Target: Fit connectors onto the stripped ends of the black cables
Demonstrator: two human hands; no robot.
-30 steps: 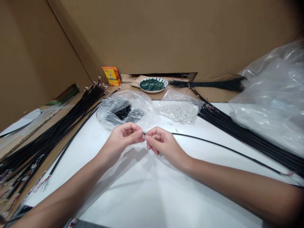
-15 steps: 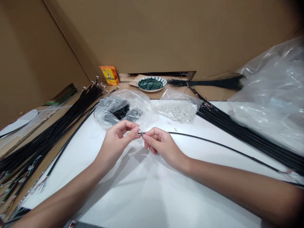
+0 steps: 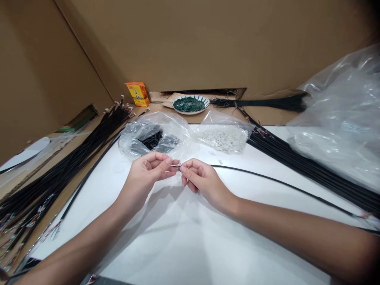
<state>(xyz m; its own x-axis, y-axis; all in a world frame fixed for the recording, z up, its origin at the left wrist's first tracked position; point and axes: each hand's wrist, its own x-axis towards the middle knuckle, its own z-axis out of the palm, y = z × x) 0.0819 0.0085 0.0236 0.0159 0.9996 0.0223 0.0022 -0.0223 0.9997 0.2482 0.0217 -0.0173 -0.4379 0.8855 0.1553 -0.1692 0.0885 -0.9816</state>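
Cardboard walls (image 3: 184, 43) enclose a work corner where a white tabletop (image 3: 190, 237) stretches in front of a striped plate (image 3: 207, 103) of dark green bits (image 3: 189, 104). Well forward of the plate, on the viewer's side, a person's two bare hands meet almost fingertip to fingertip above the surface. Slightly left of the plate, the left hand (image 3: 147, 168) presses thumb and forefinger together on a cluster of fine wires (image 3: 178, 166); slightly right of it, the right hand (image 3: 202, 176) pinches the same cluster from the other side. The wires sit in the narrow gap between the hands, directly in front of the plate, too small to tell strand from strand. Behind the right hand's fingers, a black cable (image 3: 261, 175) emerges and runs off to the right of the plate, ending in loose coloured leads (image 3: 363, 216); its join with the wires is hidden. Between plate and hands lie a clear bag of black pieces (image 3: 127, 144), to the plate's left, and a clear bag of white pieces (image 3: 224, 140), to its right. An orange box (image 3: 138, 94) stands left of the plate, above a thick bundle of black cables (image 3: 86, 152); a large plastic bag (image 3: 341, 130) slumps far to the plate's right.
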